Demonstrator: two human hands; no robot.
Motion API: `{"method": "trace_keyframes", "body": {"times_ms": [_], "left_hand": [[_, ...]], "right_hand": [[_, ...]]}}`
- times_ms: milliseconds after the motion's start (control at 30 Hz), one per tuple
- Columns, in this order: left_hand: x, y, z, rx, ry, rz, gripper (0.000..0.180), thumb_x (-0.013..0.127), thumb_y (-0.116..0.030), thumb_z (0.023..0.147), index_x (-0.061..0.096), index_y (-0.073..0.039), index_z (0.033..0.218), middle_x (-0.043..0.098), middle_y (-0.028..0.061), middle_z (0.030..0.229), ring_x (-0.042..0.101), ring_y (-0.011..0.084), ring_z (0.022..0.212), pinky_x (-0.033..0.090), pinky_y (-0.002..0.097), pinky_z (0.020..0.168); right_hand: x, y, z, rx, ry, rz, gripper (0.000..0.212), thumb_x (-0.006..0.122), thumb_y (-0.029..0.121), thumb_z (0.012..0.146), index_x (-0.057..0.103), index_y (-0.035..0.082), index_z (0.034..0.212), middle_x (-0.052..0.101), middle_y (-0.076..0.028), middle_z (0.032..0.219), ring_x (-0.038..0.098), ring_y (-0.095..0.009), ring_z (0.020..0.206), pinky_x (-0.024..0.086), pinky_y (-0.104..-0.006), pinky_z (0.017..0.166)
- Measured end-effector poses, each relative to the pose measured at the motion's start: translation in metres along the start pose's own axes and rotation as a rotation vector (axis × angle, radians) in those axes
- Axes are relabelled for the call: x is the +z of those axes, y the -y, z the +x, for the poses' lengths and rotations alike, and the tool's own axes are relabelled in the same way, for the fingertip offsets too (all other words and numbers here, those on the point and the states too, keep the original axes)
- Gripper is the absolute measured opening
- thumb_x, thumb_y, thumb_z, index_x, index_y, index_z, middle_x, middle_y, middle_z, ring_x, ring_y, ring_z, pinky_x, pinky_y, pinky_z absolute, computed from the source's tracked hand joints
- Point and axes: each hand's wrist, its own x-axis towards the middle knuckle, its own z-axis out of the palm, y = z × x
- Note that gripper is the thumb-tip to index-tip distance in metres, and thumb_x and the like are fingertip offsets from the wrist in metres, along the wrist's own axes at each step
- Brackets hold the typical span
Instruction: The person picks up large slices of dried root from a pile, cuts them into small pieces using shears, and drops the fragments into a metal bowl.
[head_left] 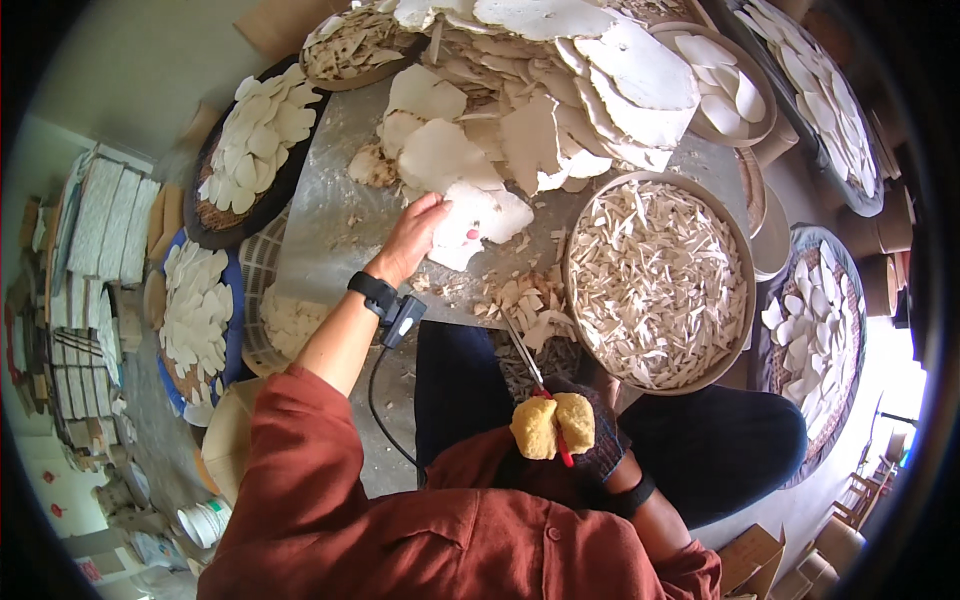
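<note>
My bare left hand [405, 243], a black band and a small device on its wrist, pinches the edge of a flat, off-white dried slice [465, 215]. This slice has a ragged notched edge and a small reddish spot. My right hand [602, 440], in a dark knit glove, is closed round a pair of scissors [523, 352] whose red handles are wrapped in yellow foam [536, 428]. The blades point away from me, over the table's near edge, apart from the slice. Beside their tips lie loose cut scraps [530, 303].
A tall heap of similar slices [560, 90] covers the table's far side. To the right, a round basket [752, 300] brims with thin cut strips. Trays of pale pieces [255, 150] stand at left, others [815, 345] at right. A cable [374, 400] hangs from the wrist device.
</note>
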Motion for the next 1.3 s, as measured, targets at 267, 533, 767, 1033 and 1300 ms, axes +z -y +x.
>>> {"method": "trace_keyframes", "body": {"times_ms": [267, 533, 767, 1033, 1300], "left_hand": [[0.065, -0.013, -0.043, -0.096, 0.091, -0.091, 0.033, 0.047, -0.017, 0.092, 0.044, 0.0, 0.121, 0.06, 0.0187, 0.104, 0.065, 0.0259, 0.081, 0.054, 0.0306, 0.066], [0.142, 0.033, -0.101, 0.142, -0.148, 0.003, 0.054, 0.053, -0.006, 0.088, 0.026, -0.006, 0.134, 0.061, 0.0163, 0.101, 0.062, 0.0199, 0.085, 0.052, 0.0334, 0.075], [0.15, 0.035, -0.104, 0.115, -0.19, -0.065, 0.053, 0.053, -0.006, 0.088, 0.028, -0.008, 0.134, 0.062, 0.0158, 0.1, 0.063, 0.0204, 0.082, 0.052, 0.0323, 0.072], [0.161, 0.018, -0.1, 0.114, -0.095, -0.017, 0.049, 0.052, -0.007, 0.089, 0.032, -0.004, 0.134, 0.063, 0.0131, 0.098, 0.064, 0.0183, 0.076, 0.053, 0.0301, 0.067], [0.174, 0.022, -0.101, 0.096, -0.114, -0.047, 0.05, 0.053, -0.006, 0.088, 0.031, -0.003, 0.134, 0.063, 0.0135, 0.097, 0.063, 0.0191, 0.076, 0.053, 0.0308, 0.069]], "right_hand": [[0.019, -0.052, -0.018, 0.22, -0.155, 0.373, 0.07, 0.028, 0.055, 0.091, 0.04, -0.004, 0.125, 0.049, -0.022, 0.123, 0.048, -0.034, 0.115, 0.034, -0.0452, 0.103], [0.02, -0.023, 0.013, 0.169, -0.288, 1.122, 0.052, 0.033, 0.037, 0.095, 0.036, -0.004, 0.128, 0.048, -0.019, 0.125, 0.046, -0.029, 0.117, 0.034, -0.0424, 0.104], [0.021, -0.043, -0.011, 0.258, -0.252, 0.888, 0.047, 0.055, 0.027, 0.088, 0.043, -0.002, 0.123, 0.052, -0.017, 0.12, 0.053, -0.026, 0.11, 0.042, -0.0385, 0.097], [0.01, -0.038, -0.01, -0.115, -0.176, 1.019, 0.044, 0.052, 0.026, 0.09, 0.043, -0.001, 0.124, 0.053, -0.015, 0.119, 0.055, -0.024, 0.107, 0.043, -0.0379, 0.095], [0.007, -0.017, -0.011, 0.042, -0.348, 1.194, 0.047, 0.036, 0.033, 0.096, 0.04, -0.003, 0.126, 0.051, -0.018, 0.12, 0.052, -0.028, 0.111, 0.041, -0.0403, 0.098]]}}
